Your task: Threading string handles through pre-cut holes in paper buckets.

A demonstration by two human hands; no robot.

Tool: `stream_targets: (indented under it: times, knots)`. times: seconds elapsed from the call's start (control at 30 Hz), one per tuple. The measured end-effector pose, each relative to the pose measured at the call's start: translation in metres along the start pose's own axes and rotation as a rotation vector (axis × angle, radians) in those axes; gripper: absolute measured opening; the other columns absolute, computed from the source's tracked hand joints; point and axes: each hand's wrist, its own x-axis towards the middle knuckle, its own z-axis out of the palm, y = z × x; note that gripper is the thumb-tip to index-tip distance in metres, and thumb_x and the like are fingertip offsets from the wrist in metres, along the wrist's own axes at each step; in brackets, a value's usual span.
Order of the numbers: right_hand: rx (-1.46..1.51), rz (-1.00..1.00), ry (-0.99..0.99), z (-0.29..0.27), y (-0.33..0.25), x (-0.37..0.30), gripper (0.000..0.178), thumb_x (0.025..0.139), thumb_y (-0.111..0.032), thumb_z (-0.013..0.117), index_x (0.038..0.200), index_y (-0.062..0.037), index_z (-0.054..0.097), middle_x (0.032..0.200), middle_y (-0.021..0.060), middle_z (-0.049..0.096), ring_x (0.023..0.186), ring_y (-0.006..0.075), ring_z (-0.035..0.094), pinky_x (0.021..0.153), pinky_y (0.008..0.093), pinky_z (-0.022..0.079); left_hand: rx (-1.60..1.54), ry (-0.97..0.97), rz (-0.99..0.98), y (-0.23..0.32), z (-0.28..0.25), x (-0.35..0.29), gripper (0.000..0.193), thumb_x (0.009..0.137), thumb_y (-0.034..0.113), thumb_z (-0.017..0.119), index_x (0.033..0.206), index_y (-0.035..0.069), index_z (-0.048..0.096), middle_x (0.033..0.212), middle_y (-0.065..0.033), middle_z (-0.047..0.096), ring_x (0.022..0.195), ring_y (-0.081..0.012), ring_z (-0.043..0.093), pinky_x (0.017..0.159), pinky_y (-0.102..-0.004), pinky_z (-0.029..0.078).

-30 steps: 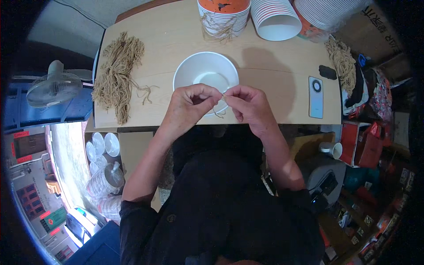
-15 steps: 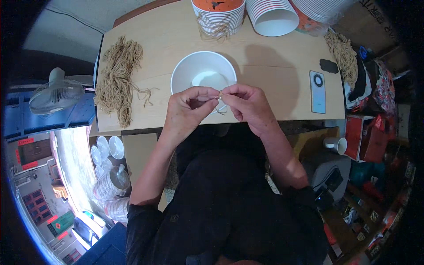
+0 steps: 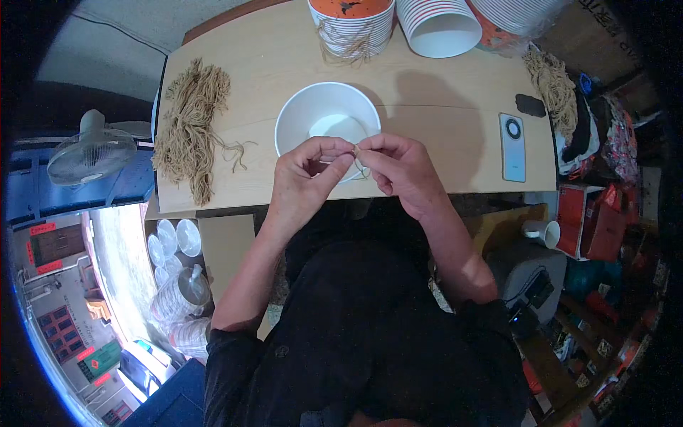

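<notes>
A white round tub [image 3: 293, 117] stands at the table's near edge, its mouth facing me. Over its near rim my left hand [image 3: 304, 174] and my right hand [image 3: 404, 171] meet fingertip to fingertip. Both pinch a thin piece of tan twine [image 3: 365, 171], and a short loose end hangs below the fingers. My fingertips hide most of the twine, so I cannot tell whether it is knotted or attached to the tub. A heap of tan twine [image 3: 188, 135] lies at the left of the table, with a few loose strands beside it.
At the far edge are nested tubs [image 3: 356, 35] with twine strands on them, a tipped white tub stack [image 3: 437, 32] and a plastic-wrapped stack [image 3: 509, 18]. To the right lie a phone [image 3: 513, 153], a dark flat piece [image 3: 530, 106] and more twine [image 3: 551, 85].
Both hands stay at the near rim in the same pinch. The fingers shift slightly, and the twine's loose end has changed its curve below them.
</notes>
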Motion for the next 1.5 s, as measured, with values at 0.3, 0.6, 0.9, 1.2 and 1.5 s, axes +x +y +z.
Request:
stream_targets:
  times: [0.3,0.6,0.9,1.2,1.5]
  knots:
    - [-0.080,-0.044,0.070,0.003,0.004,-0.001,0.020,0.091,-0.016,0.075,0.103,0.0000,0.074,0.069,-0.0015,0.063,0.050,0.0019,0.047,0.042,0.0192,0.033,0.208,0.130,0.117,-0.003,0.011,-0.007,0.017,0.091,0.005,0.076,0.107,-0.001,0.073,0.099,-0.0035,0.075,0.083,-0.0079,0.066,0.077,-0.0231,0.054]
    - [-0.060,-0.045,0.061,0.000,0.006,-0.001,0.020,0.091,-0.015,0.075,0.104,0.0006,0.075,0.070,-0.0008,0.064,0.051,0.0023,0.048,0.042,0.0197,0.034,0.322,0.171,0.291,-0.010,0.012,-0.001,0.012,0.089,0.007,0.077,0.099,0.000,0.076,0.094,-0.0047,0.075,0.082,-0.0093,0.066,0.076,-0.0251,0.055]
    - [-0.076,-0.035,0.019,0.001,-0.002,-0.005,0.020,0.094,-0.013,0.070,0.109,0.0005,0.073,0.075,0.0007,0.066,0.053,0.0039,0.049,0.043,0.0199,0.035,0.361,0.128,0.353,-0.017,0.012,0.002,0.007,0.097,0.005,0.065,0.100,-0.001,0.065,0.090,-0.0077,0.070,0.082,-0.0130,0.066,0.074,-0.0279,0.054]
    - [-0.489,-0.377,0.083,-0.019,-0.003,-0.004,0.025,0.094,-0.011,0.068,0.118,-0.0019,0.071,0.090,0.0022,0.072,0.060,0.0055,0.056,0.055,0.0234,0.047,-0.084,-0.136,-0.074,-0.005,-0.001,0.012,0.017,0.106,0.018,0.055,0.107,0.001,0.058,0.094,-0.0083,0.071,0.087,-0.0120,0.065,0.085,-0.0288,0.053]
    - [-0.717,-0.370,-0.015,0.010,-0.010,0.000,0.033,0.090,-0.009,0.073,0.122,-0.0053,0.068,0.096,0.0059,0.073,0.063,0.0036,0.058,0.058,0.0233,0.047,-0.097,-0.180,-0.083,0.005,-0.014,0.015,0.017,0.105,0.018,0.057,0.107,0.002,0.060,0.094,-0.0070,0.072,0.087,-0.0117,0.066,0.084,-0.0290,0.053]
